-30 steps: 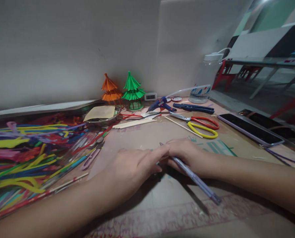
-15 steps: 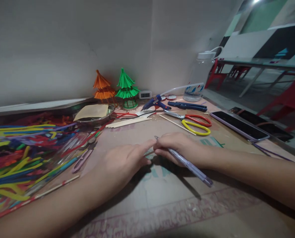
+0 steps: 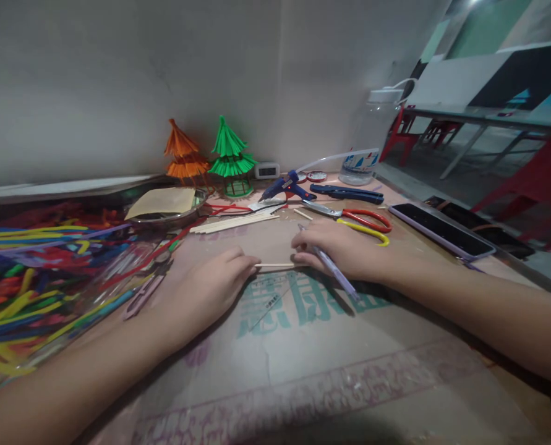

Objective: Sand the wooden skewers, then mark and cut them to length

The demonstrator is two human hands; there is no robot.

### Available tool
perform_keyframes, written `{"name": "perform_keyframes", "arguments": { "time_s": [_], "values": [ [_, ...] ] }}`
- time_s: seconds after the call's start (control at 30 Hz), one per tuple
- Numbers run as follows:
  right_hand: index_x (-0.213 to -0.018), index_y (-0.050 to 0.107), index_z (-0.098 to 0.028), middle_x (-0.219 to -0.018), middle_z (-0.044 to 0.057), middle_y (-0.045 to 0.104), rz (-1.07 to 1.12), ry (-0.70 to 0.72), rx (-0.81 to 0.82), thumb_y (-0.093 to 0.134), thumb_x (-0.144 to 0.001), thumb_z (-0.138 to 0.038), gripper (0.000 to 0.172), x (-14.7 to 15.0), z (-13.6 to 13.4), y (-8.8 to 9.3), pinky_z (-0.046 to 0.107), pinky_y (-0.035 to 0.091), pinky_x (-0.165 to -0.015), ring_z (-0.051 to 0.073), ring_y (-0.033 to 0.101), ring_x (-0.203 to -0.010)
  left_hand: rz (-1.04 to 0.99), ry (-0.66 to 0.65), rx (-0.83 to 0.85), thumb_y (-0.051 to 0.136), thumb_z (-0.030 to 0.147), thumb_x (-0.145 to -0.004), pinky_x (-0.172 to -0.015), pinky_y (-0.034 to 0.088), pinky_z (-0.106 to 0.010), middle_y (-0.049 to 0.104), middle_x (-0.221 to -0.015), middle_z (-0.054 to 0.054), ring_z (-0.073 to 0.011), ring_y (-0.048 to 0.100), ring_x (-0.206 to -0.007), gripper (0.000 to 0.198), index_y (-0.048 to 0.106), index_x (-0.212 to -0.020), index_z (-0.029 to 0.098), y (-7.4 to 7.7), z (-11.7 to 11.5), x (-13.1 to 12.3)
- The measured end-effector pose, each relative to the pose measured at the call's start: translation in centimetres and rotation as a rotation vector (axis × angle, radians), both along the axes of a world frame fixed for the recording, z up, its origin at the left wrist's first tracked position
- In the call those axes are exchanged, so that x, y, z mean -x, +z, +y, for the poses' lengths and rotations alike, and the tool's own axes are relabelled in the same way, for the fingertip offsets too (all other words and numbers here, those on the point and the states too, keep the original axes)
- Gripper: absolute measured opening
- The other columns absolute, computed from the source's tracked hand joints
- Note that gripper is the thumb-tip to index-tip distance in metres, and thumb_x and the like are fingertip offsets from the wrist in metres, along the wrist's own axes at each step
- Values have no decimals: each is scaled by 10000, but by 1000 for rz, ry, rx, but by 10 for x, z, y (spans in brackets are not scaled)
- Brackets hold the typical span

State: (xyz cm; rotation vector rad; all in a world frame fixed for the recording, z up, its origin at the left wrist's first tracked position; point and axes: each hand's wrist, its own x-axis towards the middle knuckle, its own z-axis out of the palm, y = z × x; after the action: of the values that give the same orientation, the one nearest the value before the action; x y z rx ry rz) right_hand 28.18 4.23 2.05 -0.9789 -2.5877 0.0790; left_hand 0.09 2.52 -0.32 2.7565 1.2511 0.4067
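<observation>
A short, thin wooden stick (image 3: 275, 265) spans the gap between my two hands, lying level above the table. My left hand (image 3: 214, 284) is closed, pinching the stick's left end between thumb and fingertips. In my right hand (image 3: 333, 247) is a light purple pen (image 3: 334, 273), its tip pointing up and away from me. The right fingertips also meet the stick's right end. Below the stick, a clear triangular ruler (image 3: 271, 301) with printed marks lies on the table covering. Beyond my hands rests a bundle of similar sticks (image 3: 233, 223).
Colourful pipe cleaners (image 3: 29, 290) fill the left side. Orange (image 3: 182, 151) and green (image 3: 231, 154) tree-like models stand by the wall. Behind my right hand lie scissors (image 3: 363, 219), a glue gun (image 3: 287, 185) and a blue cutter (image 3: 347, 193). A phone (image 3: 442, 232) and bottle (image 3: 361, 139) are at right.
My hands have drawn apart, exposing the stick between them. The left hand has shifted left and the pen now points more steeply. The view has tilted slightly, bringing the ruler into sight.
</observation>
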Motion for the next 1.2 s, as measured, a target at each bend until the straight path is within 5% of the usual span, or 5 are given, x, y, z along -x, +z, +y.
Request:
{"name": "perform_keyframes", "arguments": {
  "time_s": [0.23, 0.33, 0.5, 0.7, 1.2],
  "values": [
    [-1083, 737, -178, -920, 84, 628, -41, 102, 77, 526, -1039, -261, 230, 19, -6, -18, 304, 390, -753, 211, 556, -874, -73, -82, -158, 443, 260, -1052, -937, 567, -435, 718, -1155, -133, -263, 676, -1071, 306, 697, -1171, 140, 6, -15, -8],
    [-1033, 738, -169, -921, 89, 631, -16, 90, 113, 526, -1030, -239, 223, 11, -1, -18, 311, 392, -767, 212, 559, -877, 90, -106, -136, 457, 210, -1028, -820, 617, -394, 746, -1165, -116, -239, 733, -941, 282, 704, -1161, 179, 9, -41, -9],
    [-1020, 733, -166, -899, 87, 619, 5, 83, 101, 524, -1029, -291, 244, 2, 3, -19, 312, 376, -747, 211, 556, -845, 434, -167, -55, 480, 50, -866, -684, 656, -408, 525, -1529, -262, -282, 790, -869, 630, 504, -1494, 99, 10, -74, -24],
    [-1132, 755, -198, -840, 53, 547, -27, 100, 75, 517, -1048, -326, 283, 9, 2, -20, 298, 316, -685, 184, 487, -766, 396, -130, 60, 396, 19, -864, -841, 655, -470, 426, -1602, -233, -321, 739, -1137, 718, 377, -1578, 90, 13, -66, -31],
    [-1147, 780, -213, -821, 49, 555, -43, 109, 82, 530, -1039, -266, 278, 14, -1, -21, 298, 325, -650, 179, 508, -749, 511, -49, 63, 463, 56, -874, -587, 656, -424, 321, -1622, -294, -337, 786, -908, 690, 404, -1561, 53, 18, -71, -38]
  ]
}}
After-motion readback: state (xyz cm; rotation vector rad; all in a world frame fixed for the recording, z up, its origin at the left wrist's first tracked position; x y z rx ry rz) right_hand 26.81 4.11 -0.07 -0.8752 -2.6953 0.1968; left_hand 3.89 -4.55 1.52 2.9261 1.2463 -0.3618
